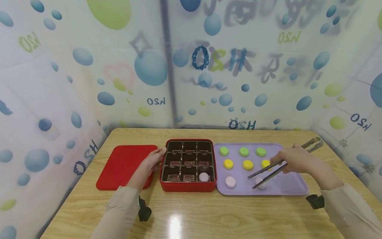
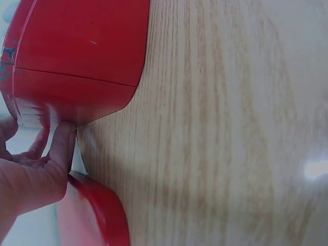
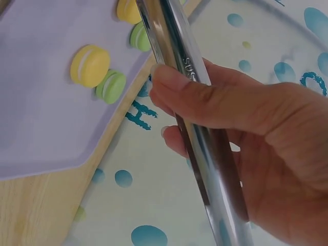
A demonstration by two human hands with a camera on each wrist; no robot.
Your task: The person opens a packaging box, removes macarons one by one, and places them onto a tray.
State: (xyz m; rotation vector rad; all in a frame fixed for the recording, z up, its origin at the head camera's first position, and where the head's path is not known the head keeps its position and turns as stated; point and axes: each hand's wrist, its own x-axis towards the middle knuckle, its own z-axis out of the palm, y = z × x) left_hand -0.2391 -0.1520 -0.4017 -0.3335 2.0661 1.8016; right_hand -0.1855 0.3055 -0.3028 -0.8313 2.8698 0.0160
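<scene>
In the head view my right hand (image 1: 293, 159) grips metal tongs (image 1: 274, 167), thumb on one arm of them in the right wrist view. Their parted tips reach over a pale macaron (image 1: 261, 183) on the lilac tray (image 1: 293, 186); whether they touch it I cannot tell. Another pale macaron (image 1: 230, 182) lies to its left. My left hand (image 1: 153, 161) rests its fingers against the left side of the red box (image 1: 188, 187), as the left wrist view also shows. A black divided insert fills the box, with a pale macaron (image 1: 204, 177) in its front right compartment.
Three green macarons (image 1: 243, 151) form the tray's back row, with three yellow macarons (image 1: 247, 165) before them. A red lid (image 1: 125, 166) lies left of the box, partly behind my left arm. A patterned curtain (image 1: 194, 83) hangs behind the wooden table (image 1: 191, 212).
</scene>
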